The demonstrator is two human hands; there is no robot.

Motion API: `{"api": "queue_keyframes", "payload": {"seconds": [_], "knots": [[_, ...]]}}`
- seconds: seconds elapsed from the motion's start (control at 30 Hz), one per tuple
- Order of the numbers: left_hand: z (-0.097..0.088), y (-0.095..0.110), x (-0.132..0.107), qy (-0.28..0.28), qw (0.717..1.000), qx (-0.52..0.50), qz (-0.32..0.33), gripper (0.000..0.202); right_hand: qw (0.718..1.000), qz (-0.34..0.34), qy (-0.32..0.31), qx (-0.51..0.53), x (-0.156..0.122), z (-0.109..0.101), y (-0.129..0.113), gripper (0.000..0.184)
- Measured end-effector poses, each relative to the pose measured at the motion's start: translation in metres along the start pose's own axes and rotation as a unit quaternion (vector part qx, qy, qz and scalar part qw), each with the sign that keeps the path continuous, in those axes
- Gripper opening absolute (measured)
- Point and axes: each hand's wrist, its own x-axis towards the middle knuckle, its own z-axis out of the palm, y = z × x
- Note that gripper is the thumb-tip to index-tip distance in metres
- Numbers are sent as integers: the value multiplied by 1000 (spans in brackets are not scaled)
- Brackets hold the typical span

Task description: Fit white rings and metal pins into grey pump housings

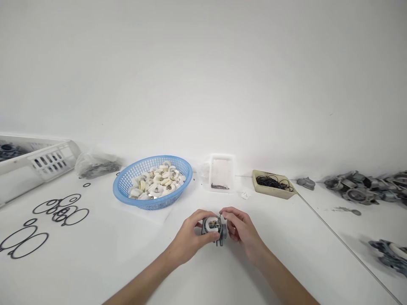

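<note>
My left hand (193, 235) is closed around a small grey metal carburetor body (223, 231) with its open side facing up. A white C-shaped float (208, 224) sits in it, with brass parts showing in the middle. On the right side of the carburetor, my right hand (239, 226) has its thumb and index finger pinched together at the rim. A thin dark pin (220, 216) shows at those fingertips; its lower end meets the carburetor. The other right fingers are curled under, beside the body.
Behind stand a blue basket (117, 195) of white floats, a white tray (221, 169) of thin pins and a beige tray (273, 192) of black rings. Black rubber rings (76, 217) lie left, by a white crate (19, 182) and plastic bag (95, 164). Carburetor parts (359, 192) pile right.
</note>
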Motion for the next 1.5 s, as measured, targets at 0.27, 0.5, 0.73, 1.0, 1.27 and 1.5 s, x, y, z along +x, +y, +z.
{"api": "queue_keyframes", "payload": {"seconds": [0.27,0.5,0.73,1.0,1.27,1.5], "knots": [[2,-3,-1,8,1000,8,2,34,1000,16,-4,-10,-4,4,-6,38],[3,-2,0,9,1000,1,-8,35,1000,19,-8,-18,-7,2,-9,32],[3,-3,-1,12,1000,16,3,36,999,0,-2,-32,-8,3,-11,33],[3,-3,-1,15,1000,27,1,35,999,10,-19,-29,-10,5,-12,32],[3,-4,-2,14,1000,22,3,33,996,-63,-29,-62,-12,4,-10,30],[4,-4,-1,14,1000,4,-3,34,986,-112,-48,-114,-12,2,-6,26]]}}
